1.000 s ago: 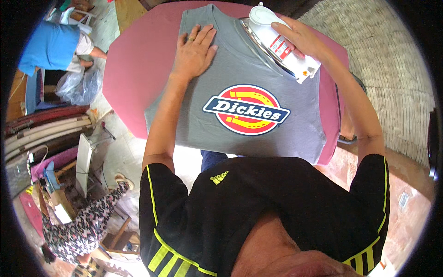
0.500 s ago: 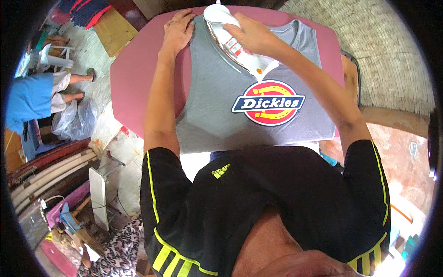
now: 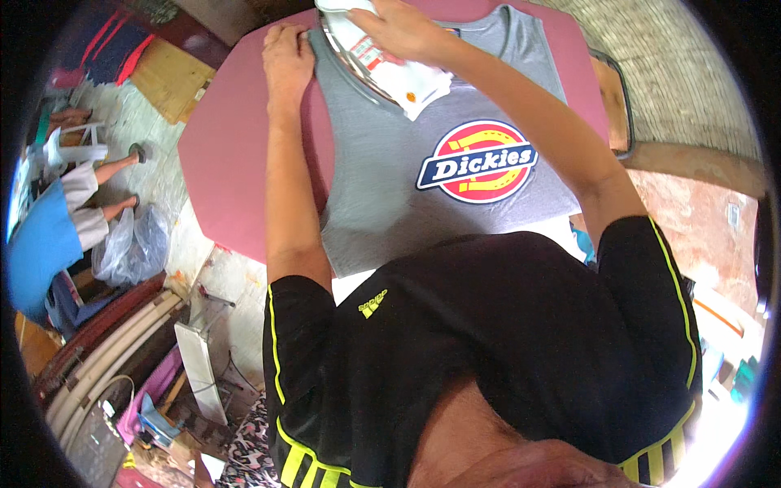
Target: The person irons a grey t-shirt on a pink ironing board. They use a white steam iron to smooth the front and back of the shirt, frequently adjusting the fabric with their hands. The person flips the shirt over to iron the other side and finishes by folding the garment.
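A grey sleeveless shirt (image 3: 370, 187) lies spread over a dusty-pink padded ironing surface (image 3: 224, 163). Its chest carries a round red, yellow and blue print (image 3: 478, 161). My right hand (image 3: 404, 34) is wrapped round the handle of a white clothes iron (image 3: 411, 85), whose metal soleplate edge shows along its left side. The iron rests on the shirt by its upper left edge. Just left of it, my left hand (image 3: 288, 61) lies flat on the pink surface beside the shirt's shoulder, fingers stretched out. The iron's far end is partly cut off by the frame's top.
At the left a person in a blue top (image 3: 49, 248) is near a white plastic stool (image 3: 73, 146) and a clear plastic bag (image 3: 134, 248). Long rolls or poles (image 3: 110, 346) lie at lower left. A woven mat (image 3: 675, 77) covers the upper right.
My head view has tilted, shifting the whole scene. The iron, still in my right hand, now sits closer to the shirt's left edge. My left hand stays beside the shirt.
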Action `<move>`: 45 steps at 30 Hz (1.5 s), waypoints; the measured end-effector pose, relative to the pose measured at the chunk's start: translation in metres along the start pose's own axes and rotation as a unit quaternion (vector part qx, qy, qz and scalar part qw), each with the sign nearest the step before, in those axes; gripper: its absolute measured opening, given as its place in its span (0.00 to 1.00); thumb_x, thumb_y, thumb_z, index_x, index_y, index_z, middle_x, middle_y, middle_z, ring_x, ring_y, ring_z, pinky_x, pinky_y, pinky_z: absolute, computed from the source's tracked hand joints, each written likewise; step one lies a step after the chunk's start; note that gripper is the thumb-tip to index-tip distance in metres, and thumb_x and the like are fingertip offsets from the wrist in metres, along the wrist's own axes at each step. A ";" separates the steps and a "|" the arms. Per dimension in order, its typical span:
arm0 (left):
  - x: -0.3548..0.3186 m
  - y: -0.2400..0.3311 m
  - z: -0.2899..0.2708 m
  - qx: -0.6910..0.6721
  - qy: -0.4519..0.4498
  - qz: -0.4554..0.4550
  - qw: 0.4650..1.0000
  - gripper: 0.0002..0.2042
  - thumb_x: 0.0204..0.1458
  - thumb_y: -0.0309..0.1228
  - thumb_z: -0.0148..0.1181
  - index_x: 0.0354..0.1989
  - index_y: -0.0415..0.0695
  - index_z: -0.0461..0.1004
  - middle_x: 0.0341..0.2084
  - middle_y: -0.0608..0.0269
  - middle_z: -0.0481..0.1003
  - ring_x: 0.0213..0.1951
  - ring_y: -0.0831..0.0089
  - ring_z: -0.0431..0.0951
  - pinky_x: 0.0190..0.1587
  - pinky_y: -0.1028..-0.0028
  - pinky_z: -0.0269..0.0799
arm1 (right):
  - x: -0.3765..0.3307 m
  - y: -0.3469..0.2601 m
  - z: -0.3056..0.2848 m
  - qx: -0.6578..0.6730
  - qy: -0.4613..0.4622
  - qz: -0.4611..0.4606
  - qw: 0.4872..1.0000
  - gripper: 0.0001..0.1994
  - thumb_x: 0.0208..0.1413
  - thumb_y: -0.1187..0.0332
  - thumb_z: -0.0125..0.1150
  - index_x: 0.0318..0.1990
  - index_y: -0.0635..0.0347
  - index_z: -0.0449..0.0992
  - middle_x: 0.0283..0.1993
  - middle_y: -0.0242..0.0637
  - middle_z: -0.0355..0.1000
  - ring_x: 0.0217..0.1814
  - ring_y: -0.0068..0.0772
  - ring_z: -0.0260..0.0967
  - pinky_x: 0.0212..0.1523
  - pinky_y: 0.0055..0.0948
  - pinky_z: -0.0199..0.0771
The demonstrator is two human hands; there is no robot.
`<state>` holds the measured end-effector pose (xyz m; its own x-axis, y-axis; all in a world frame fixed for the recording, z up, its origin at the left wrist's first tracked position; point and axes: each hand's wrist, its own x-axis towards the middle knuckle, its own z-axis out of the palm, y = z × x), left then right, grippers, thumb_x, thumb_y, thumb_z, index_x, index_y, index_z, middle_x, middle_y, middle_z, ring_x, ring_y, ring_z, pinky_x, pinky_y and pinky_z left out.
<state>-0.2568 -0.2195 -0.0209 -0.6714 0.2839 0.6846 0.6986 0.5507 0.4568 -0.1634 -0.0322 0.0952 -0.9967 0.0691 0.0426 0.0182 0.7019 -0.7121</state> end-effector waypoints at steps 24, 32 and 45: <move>-0.072 0.174 0.027 0.151 -0.234 0.065 0.958 0.30 0.62 0.50 0.45 0.69 0.47 0.60 0.72 0.57 0.53 0.72 0.53 0.49 0.70 0.43 0.42 | -0.149 0.149 -0.210 -0.198 -0.168 -0.030 0.965 0.23 0.64 0.51 0.56 0.56 0.58 0.72 0.37 0.42 0.77 0.37 0.35 0.75 0.41 0.33 0.73; -0.030 0.100 0.013 0.260 -0.247 0.080 0.930 0.27 0.66 0.49 0.39 0.71 0.56 0.56 0.72 0.66 0.53 0.72 0.55 0.51 0.69 0.44 0.44 | -0.101 0.104 -0.167 -0.192 -0.238 -0.161 0.938 0.19 0.60 0.49 0.59 0.42 0.58 0.75 0.29 0.49 0.75 0.31 0.53 0.74 0.30 0.44 0.70; -0.023 0.057 -0.002 0.134 -0.225 0.113 0.958 0.26 0.66 0.46 0.41 0.70 0.49 0.58 0.71 0.63 0.56 0.71 0.65 0.55 0.69 0.56 0.50 | -0.065 0.084 -0.141 -0.114 -0.273 -0.264 0.918 0.22 0.59 0.50 0.58 0.41 0.65 0.74 0.38 0.53 0.76 0.41 0.55 0.75 0.42 0.46 0.73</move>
<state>-0.2017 -0.1960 -0.0098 -0.5920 0.6962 0.4061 0.7903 0.6004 0.1227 -0.0857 0.1226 0.1314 -0.7615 -0.6453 -0.0612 -0.5249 0.6693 -0.5258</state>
